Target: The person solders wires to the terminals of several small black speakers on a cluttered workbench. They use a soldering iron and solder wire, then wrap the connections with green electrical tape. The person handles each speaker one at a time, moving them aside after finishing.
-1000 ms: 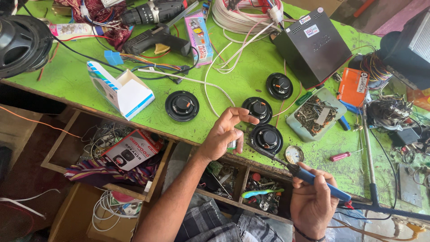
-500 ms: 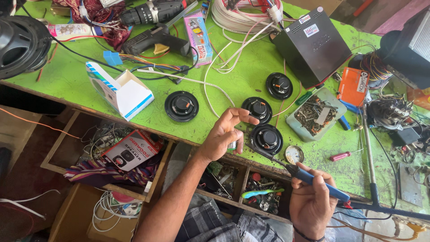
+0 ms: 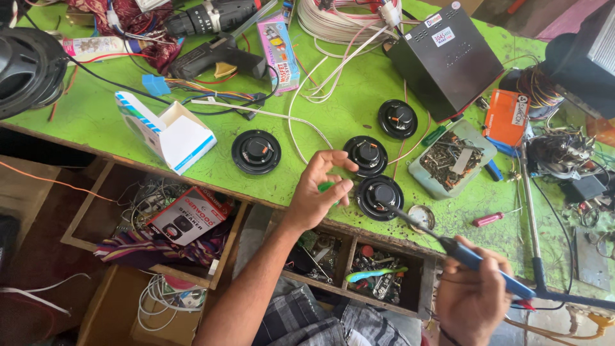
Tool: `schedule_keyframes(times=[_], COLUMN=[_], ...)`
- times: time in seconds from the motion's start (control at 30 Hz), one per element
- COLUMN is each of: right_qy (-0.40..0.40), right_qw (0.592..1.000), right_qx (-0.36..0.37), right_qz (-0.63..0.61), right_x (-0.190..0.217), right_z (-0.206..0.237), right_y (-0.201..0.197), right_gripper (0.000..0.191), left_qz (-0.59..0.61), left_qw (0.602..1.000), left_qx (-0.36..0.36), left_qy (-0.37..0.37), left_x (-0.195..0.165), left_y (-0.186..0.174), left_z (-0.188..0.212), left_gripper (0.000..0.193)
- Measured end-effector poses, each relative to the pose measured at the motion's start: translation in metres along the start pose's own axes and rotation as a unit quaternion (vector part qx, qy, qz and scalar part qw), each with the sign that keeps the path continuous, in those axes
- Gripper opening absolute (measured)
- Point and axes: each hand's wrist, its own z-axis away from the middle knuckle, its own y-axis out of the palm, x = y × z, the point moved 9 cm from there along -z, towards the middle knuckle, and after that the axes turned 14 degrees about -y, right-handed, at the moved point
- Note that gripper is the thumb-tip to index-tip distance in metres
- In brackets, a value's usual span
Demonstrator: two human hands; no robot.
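Observation:
Several small round black speakers lie face down on the green workbench (image 3: 96,122). My right hand (image 3: 474,298) grips a blue-handled soldering iron (image 3: 471,256), its tip resting on the nearest speaker (image 3: 379,197). My left hand (image 3: 320,189) hovers just left of that speaker, fingers curled around a small green object (image 3: 327,186). Other speakers sit beside it: one (image 3: 365,155) just above, one (image 3: 397,118) farther back, one (image 3: 256,151) to the left.
An open white box (image 3: 170,131), a black metal case (image 3: 445,57), a tray of scrap parts (image 3: 451,157), a small round tin (image 3: 421,216), an orange box (image 3: 506,118), a coil of white wire (image 3: 339,22), a drill (image 3: 211,16) and a large speaker (image 3: 25,67) crowd the bench. Open drawers below hold tools.

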Motion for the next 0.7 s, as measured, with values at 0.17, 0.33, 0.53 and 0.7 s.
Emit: schedule_keyframes(times=[0.17, 0.33, 0.53, 0.7], right_qy=[-0.084, -0.186, -0.187, -0.151], right_qw=[0.996, 0.971, 0.925, 0.924], right_qx=[0.031, 0.061, 0.074, 0.085], right_qz=[-0.014, 0.138, 0.322, 0.342], right_x=[0.039, 0.069, 0.093, 0.092], right_z=[-0.018, -0.016, -0.001, -0.003], right_y=[-0.029, -0.049, -0.028, -0.025], right_gripper=[0.017, 0.028, 0.04, 0.034], left_qz=[-0.319, -0.507, -0.608, -0.574], left_qw=[0.927, 0.847, 0.777, 0.77], left_qx=[-0.171, -0.13, -0.132, -0.112], left_qy=[0.104, 0.092, 0.095, 0.256], left_x=[-0.023, -0.018, -0.013, -0.023], left_y=[0.009, 0.025, 0.032, 0.063], left_z=[0.01, 0.001, -0.006, 0.014], left_gripper=[0.035, 0.026, 0.03, 0.034])
